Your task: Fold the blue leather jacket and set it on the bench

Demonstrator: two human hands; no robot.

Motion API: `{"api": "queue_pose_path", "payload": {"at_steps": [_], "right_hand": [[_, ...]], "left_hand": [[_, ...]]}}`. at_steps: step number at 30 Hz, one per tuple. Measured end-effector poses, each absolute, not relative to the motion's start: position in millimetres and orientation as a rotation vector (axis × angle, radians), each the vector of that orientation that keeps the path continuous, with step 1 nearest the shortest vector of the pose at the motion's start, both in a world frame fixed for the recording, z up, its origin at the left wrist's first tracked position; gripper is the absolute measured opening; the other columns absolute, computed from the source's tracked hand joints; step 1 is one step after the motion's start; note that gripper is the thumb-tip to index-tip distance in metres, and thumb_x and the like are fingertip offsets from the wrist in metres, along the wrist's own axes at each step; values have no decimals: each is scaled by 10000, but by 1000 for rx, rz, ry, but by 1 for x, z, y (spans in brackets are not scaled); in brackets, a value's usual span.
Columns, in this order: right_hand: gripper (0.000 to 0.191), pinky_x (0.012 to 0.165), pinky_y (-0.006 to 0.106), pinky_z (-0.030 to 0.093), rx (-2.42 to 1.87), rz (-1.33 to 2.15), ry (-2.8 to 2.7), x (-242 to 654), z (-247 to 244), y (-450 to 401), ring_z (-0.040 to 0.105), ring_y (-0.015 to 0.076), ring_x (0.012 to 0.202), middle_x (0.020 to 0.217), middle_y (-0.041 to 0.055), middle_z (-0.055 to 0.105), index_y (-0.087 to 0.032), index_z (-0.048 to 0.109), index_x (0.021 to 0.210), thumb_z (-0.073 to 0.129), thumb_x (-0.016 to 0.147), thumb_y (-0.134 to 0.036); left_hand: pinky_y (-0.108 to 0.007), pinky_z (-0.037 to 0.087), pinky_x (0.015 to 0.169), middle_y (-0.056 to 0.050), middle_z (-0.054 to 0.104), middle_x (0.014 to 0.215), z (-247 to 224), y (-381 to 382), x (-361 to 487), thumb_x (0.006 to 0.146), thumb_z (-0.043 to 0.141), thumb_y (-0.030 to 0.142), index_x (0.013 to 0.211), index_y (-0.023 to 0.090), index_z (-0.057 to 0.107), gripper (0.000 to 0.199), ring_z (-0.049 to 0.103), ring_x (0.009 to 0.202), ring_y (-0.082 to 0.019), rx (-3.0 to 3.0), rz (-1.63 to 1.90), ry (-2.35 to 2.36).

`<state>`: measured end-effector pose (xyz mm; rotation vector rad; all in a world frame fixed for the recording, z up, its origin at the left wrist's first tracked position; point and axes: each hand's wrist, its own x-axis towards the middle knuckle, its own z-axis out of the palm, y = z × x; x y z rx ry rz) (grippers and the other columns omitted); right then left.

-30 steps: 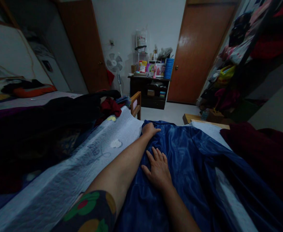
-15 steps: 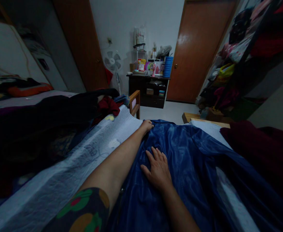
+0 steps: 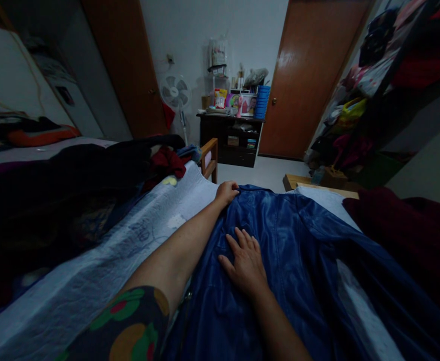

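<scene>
A dark blue, shiny leather-look jacket [image 3: 280, 250] is spread over the bed in front of me, one sleeve reaching toward the lower right. At its far left edge, near the shoulder, my left hand [image 3: 227, 193] has its fingers closed on the jacket's edge. My right hand [image 3: 245, 260] lies flat on the front of the jacket, fingers spread and holding nothing. My left forearm passes over the jacket's left side, where a small metal zip part shows. The other sleeve is hidden from sight.
A pale patterned bedsheet [image 3: 145, 240] lies beneath. Dark clothes [image 3: 73, 190] are heaped at left and a maroon garment [image 3: 404, 235] at right. Past the bed's wooden post [image 3: 213, 160] stand a white fan [image 3: 176, 93] and a dark cabinet [image 3: 223, 143].
My left hand has shifted slightly left and up at the jacket's edge, its fingers more bent. My right hand stays flat in the same place.
</scene>
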<state>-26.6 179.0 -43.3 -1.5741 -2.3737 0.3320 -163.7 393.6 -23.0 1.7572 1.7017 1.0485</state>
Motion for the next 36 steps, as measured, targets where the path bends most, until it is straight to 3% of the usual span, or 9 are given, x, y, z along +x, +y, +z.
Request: {"api": "queue_pose_path", "payload": {"at_steps": [5, 8, 14, 21, 27, 36], "right_hand": [[625, 1172, 474, 132, -1563, 335, -2362, -26, -43, 178, 217, 283, 1456, 1568, 60, 308, -279, 461, 1432, 437, 898, -603], [629, 1172, 470, 133, -1563, 331, -2355, -26, -43, 178, 224, 282, 1453, 1563, 63, 320, -278, 459, 1432, 441, 895, -606], [631, 1166, 477, 139, -1573, 320, -2364, -27, -43, 178, 238, 292, 1445, 1556, 66, 334, -280, 462, 1429, 443, 891, -609], [631, 1168, 477, 126, -1574, 323, -2362, -27, -44, 179, 233, 291, 1447, 1555, 65, 335, -276, 465, 1427, 444, 888, -604], [634, 1169, 475, 122, -1564, 333, -2354, -27, -43, 178, 233, 291, 1447, 1557, 69, 330, -266, 461, 1430, 440, 891, -600], [648, 1171, 462, 119, -1565, 328, -2354, -27, -43, 177, 209, 279, 1457, 1571, 63, 302, -277, 432, 1449, 434, 894, -613]], "left_hand": [[-285, 490, 821, -33, 702, 875, -35, 394, -157, 765, 652, 166, 929, 163, 686, 167, 638, 847, -170, 1783, 1009, 1712], [-298, 495, 831, -41, 705, 888, -39, 392, -156, 789, 628, 186, 1062, 152, 658, 277, 649, 850, -177, 1830, 968, 1653], [-292, 478, 933, -51, 688, 1110, -28, 380, -166, 738, 615, 96, 1160, 165, 621, 428, 636, 1021, -176, 1976, 903, 1442], [-402, 326, 1114, -96, 556, 1320, -14, 335, -164, 919, 492, 309, 1196, 206, 631, 327, 469, 1265, -246, 2295, 953, 1588], [-563, 144, 1157, -72, 282, 1579, -25, 329, -161, 906, 523, 455, 1312, 273, 567, 448, 128, 1471, -332, 2440, 519, 1696], [-560, 136, 1157, -85, 205, 1606, -46, 352, -177, 986, 301, 472, 1487, 237, 344, 555, 96, 1486, -290, 2418, 329, 1600]]}}
